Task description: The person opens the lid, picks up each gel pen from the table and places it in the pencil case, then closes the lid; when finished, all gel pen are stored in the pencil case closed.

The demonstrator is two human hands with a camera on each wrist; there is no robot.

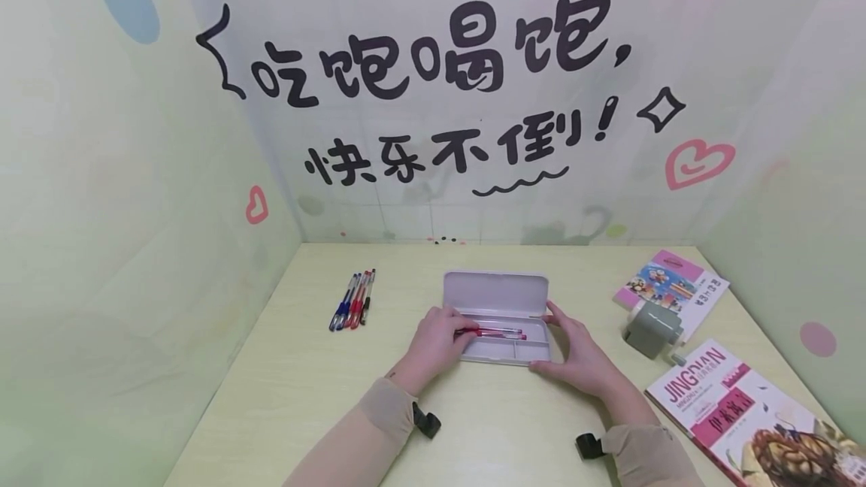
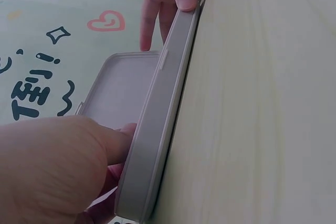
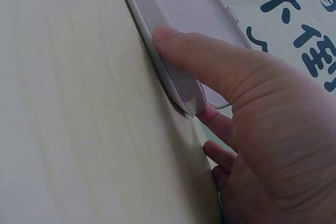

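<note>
An open pencil case (image 1: pixel 489 352), pale lilac-grey with its lid (image 1: pixel 495 293) raised at the back, lies on the table. Red pens (image 1: pixel 501 334) lie lengthwise in its rear compartment; their exact number is hard to tell. My left hand (image 1: pixel 436 340) reaches in over the left end and pinches the pens at their left ends. In the left wrist view the front wall (image 2: pixel 157 114) hides those fingertips and the pens. My right hand (image 1: pixel 580 352) grips the right end of the case, thumb on the front wall and fingers toward the back.
Several blue, red and black pens (image 1: pixel 352 299) lie together on the left of the table (image 1: pixel 271 412). At the right sit a pink-edged book (image 1: pixel 676 276), a grey pencil sharpener (image 1: pixel 652 331) with a crank, and a larger book (image 1: pixel 751 412). Printed walls enclose the table.
</note>
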